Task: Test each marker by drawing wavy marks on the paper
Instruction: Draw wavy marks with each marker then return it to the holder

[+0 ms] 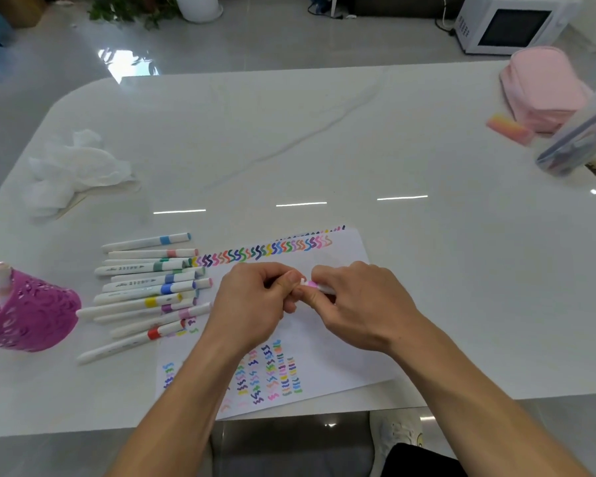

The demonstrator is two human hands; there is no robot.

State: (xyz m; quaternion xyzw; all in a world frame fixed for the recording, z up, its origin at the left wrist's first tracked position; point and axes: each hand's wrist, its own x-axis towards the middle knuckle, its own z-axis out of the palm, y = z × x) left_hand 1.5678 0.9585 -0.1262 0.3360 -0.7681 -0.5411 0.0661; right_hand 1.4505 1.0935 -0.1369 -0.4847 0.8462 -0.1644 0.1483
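Observation:
Both hands meet over the white paper [341,342], which carries rows of coloured wavy marks along its top edge and lower left. My right hand [358,304] grips the white barrel of a pink marker [315,286]. My left hand [255,304] pinches the marker's cap end with thumb and fingers; most of that end is hidden. Several white markers [145,290] with coloured bands lie in a loose pile left of the paper. A purple perforated pen holder [28,311] stands at the far left with one marker in it.
Crumpled white tissue [73,166] lies at the back left of the white table [324,139]. A pink pouch [544,87], an orange-pink eraser [510,129] and a clear pen case [578,139] sit at the back right. The table's front edge runs just below the paper.

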